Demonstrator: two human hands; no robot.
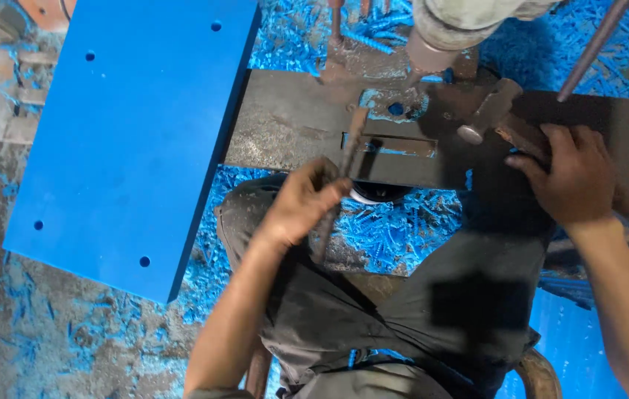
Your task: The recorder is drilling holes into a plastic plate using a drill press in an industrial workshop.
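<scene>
**A:** What has the left hand (301, 201) got?

**B:** It is closed around a thin metal rod (340, 185). The fingers are curled tight over the middle of it. The rod runs from the person's lap up and to the far side, and its far end lies on the dark steel plate (285, 122), at the left end of a long slot (392, 145) cut through that plate.

**A:** And the right hand (576, 181)?

**B:** It grips the wooden handle of a hammer (488, 112). The fingers wrap over the handle, which is mostly hidden under the hand. The hammer head points to the far left and sits over the plate, just right of the slot. I cannot tell whether the head touches the plate.

**A:** Where does the plate lie?

**B:** Across the middle of the view, from left to right, just beyond the person's knees. Its left end meets the edge of a big blue board (126, 133). That board lies flat at the left and has small round holes near its corners.

**A:** What else is around?

**B:** Blue shavings (395, 229) are heaped under the plate and scattered over the dirty floor (70, 340). Some lie on the plate too, by the slot. At the far side, above the slot, hangs the round body of a machine (447, 29). A dark bar (591, 48) slants down at the far right. The person sits with grey trousers (359, 318) in the near middle.
</scene>
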